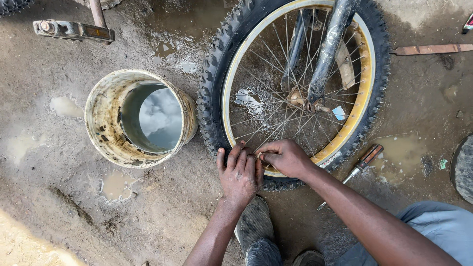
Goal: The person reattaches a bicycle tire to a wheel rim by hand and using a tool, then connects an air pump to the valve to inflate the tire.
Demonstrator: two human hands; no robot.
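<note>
A bicycle wheel (295, 88) with a knobby black tyre (212, 74) and a yellow rim (367, 74) stands in the fork (327, 49) over muddy ground. My left hand (240, 172) lies flat over the tyre's near edge, fingers curled onto the rim. My right hand (285, 157) presses beside it on the same stretch of rim and tyre, fingers bent inward toward the left hand. The two hands touch. Whatever sits between the fingertips is hidden.
A dirty white bucket (106, 123) holding water stands left of the wheel. A screwdriver (357, 167) with a brown handle lies on the mud to the right. A bicycle pedal (74, 30) shows at top left, a flat metal bar (433, 49) at top right. My shoe (253, 224) is below the hands.
</note>
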